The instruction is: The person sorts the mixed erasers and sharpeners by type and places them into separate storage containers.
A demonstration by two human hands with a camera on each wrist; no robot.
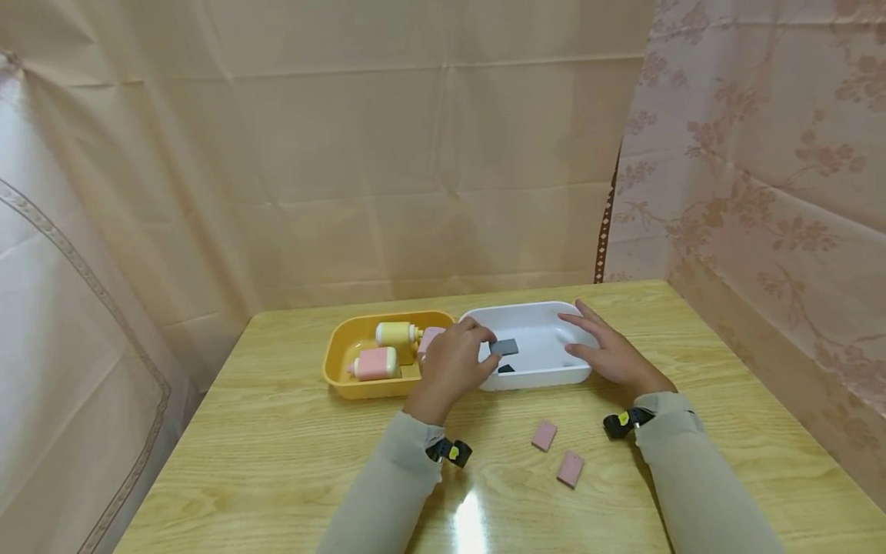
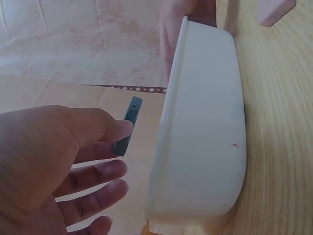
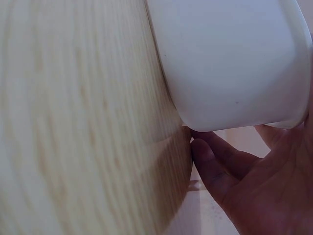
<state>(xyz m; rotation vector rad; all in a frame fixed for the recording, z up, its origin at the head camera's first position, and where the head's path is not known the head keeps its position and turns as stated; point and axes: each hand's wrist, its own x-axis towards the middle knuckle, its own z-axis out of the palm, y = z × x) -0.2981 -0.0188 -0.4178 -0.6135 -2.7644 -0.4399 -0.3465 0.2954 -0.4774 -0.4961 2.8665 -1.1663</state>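
Observation:
My left hand (image 1: 453, 362) is over the left end of a white plastic tub (image 1: 533, 378), pinching a flat dark grey rectangular block (image 1: 505, 347) between thumb and fingertips. The left wrist view shows this block (image 2: 133, 110) held edge-on beside the tub's rim, the other fingers loosely bent. Inside the tub lies a small black piece (image 1: 507, 368), partly hidden by the near wall. At the tub's right end my right hand (image 1: 616, 355) grips the rim, thumb and a finger over the edge. Seen from the right wrist, other fingertips (image 3: 201, 149) reach under that end, close to the table.
A yellow tub (image 1: 381, 391) stands left of the white one. It contains a yellow bottle (image 1: 396, 333), a pink bottle (image 1: 375, 363) and a pink item (image 1: 429, 338) partly behind my left hand. Two pink rectangular blocks, a farther block (image 1: 544, 435) and a nearer block (image 1: 571, 469), lie in front on the wooden table.

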